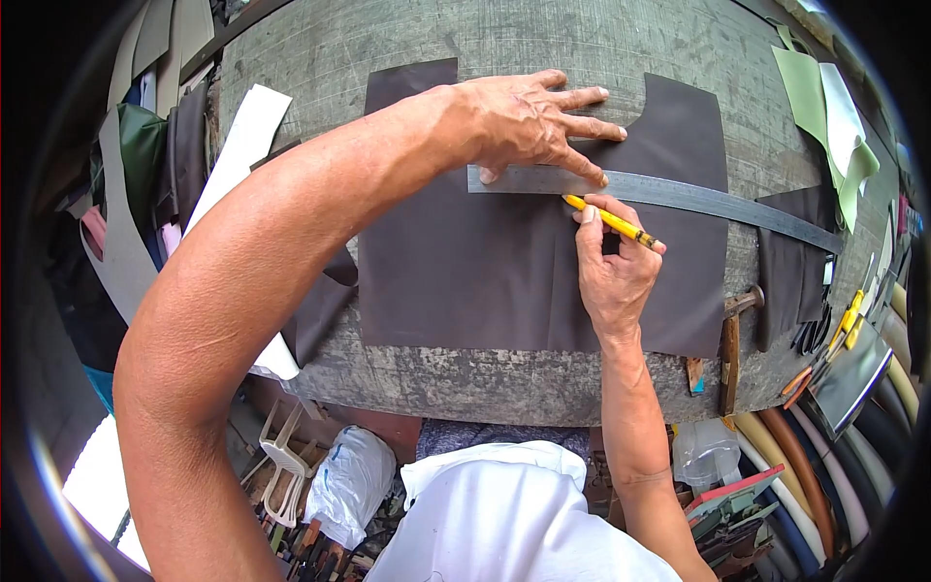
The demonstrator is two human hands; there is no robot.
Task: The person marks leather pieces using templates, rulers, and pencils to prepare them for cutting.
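Note:
A dark brown sheet of material (456, 262) lies flat on the grey worktable (436, 373). Across it runs a long metal ruler (698, 199), reaching past the sheet's right edge. My left hand (533, 126) is spread over the ruler's left part, its thumb and a fingertip pressing on the metal. In my right hand (619, 257) is a yellow pencil (616, 223), its tip at the ruler's lower edge, just below the left hand's fingers.
A hammer (732, 349) lies at the table's front edge, right of the sheet. Further right are dark scraps (790, 262), yellow-handled tools (847, 320) and green material (803, 92). White strips (242, 145) lie left. Rolls (795, 466) stand below right.

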